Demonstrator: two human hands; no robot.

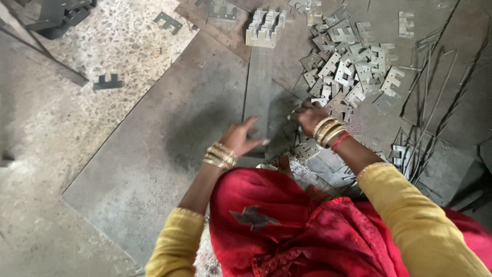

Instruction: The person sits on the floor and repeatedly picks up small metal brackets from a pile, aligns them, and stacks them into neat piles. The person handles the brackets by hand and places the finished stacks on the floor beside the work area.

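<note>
1. Head view looks down on a person crouched on the floor over a large grey metal sheet (169,154), with a long narrow metal strip (258,87) running from the hands toward twelve o'clock.
2. Left hand (241,137) lies flat on the near end of the strip, fingers spread and pressing down, curled around nothing.
3. Right hand (307,115) sits at about two o'clock from the left one, on the near edge of a heap of stamped metal pieces (348,69). Its fingers are bent down among the pieces; whether they grip one I cannot tell.
4. A neat stack of the same notched pieces (264,28) stands at the far end of the strip, at twelve o'clock.
5. Thin offcut strips (430,102) lie scattered at three o'clock, near the right forearm.
6. Risks, as I judge them: the stamped pieces and offcuts likely have sharp edges, so bare fingers raking through the heap could be cut. The strip could slide on the smooth sheet if the left palm eases off. The bangles (221,155) or the loose red cloth (287,231) might snag on a notched piece.
</note>
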